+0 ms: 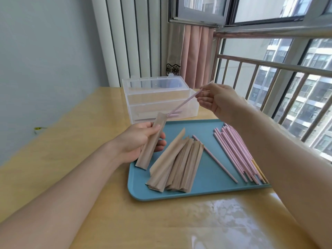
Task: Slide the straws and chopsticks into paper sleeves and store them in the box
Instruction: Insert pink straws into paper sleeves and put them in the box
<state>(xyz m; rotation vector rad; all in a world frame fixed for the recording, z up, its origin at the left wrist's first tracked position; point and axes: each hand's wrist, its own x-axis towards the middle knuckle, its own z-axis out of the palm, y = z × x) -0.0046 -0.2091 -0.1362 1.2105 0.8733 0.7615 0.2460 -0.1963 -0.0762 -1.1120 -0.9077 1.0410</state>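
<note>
Left hand [136, 142]: we curl our fingers [156, 129] round a brown paper sleeve [150, 143], held tilted above the left edge of the blue tray [206, 192], its open mouth turned toward the far side of the surface.
Right hand [218, 101]: raised over the far right corner of the tray, we pinch the upper end of a pink straw [183, 103] between thumb and fingertips.
Straw: it slants down from our right hand to the mouth of the sleeve, its lower tip right at the opening; whether it has entered we cannot tell.
Box [158, 99]: a clear plastic box with its lid up stands on the wooden surface [100, 221] just beyond the far edge of the tray; something pink lies inside near its front wall.
Loose sleeves [177, 168]: a stack of brown paper sleeves lies in the middle of the tray.
Single stick [214, 159]: one pink stick lies alone just right of the stack.
Bundle [239, 155]: more pink sticks lie along the right side of the tray; straws or chopsticks, we cannot tell.
</note>
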